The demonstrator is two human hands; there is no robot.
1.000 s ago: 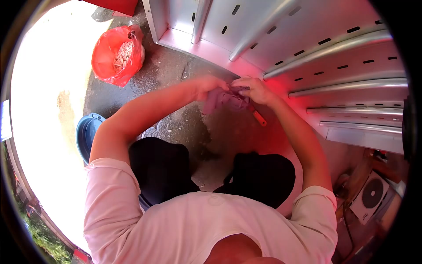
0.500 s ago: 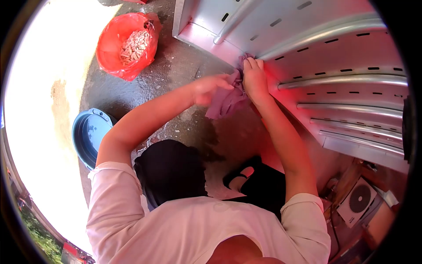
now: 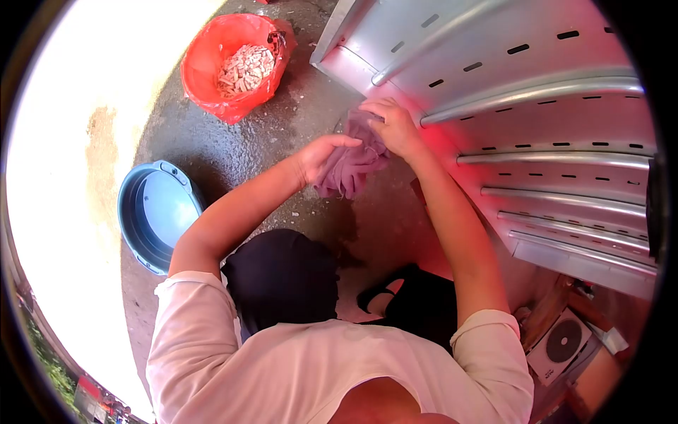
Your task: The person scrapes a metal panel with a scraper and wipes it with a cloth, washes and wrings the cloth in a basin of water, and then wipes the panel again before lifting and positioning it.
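Note:
A crumpled mauve cloth (image 3: 353,159) hangs between my two hands, a little off the metal frame. My left hand (image 3: 321,154) grips its left side, thumb lying over the top and the other fingers hidden beneath. At the cloth's upper right, my right hand (image 3: 393,126) is closed on it with bent fingers. Just right of that hand stands the silvery metal rack (image 3: 441,131), with round bars and rows of slots.
A red bag-lined bucket (image 3: 205,63) holding pale, short pieces stands on the wet floor at the upper left. Left of my arm sits a blue basin (image 3: 138,233) with a little water. An outdoor fan unit (image 3: 561,343) is at the lower right.
My right hand has drawn the cloth away from the rack's bar and edge, toward the left. My left hand has come onto the cloth, which is now bunched between both hands.

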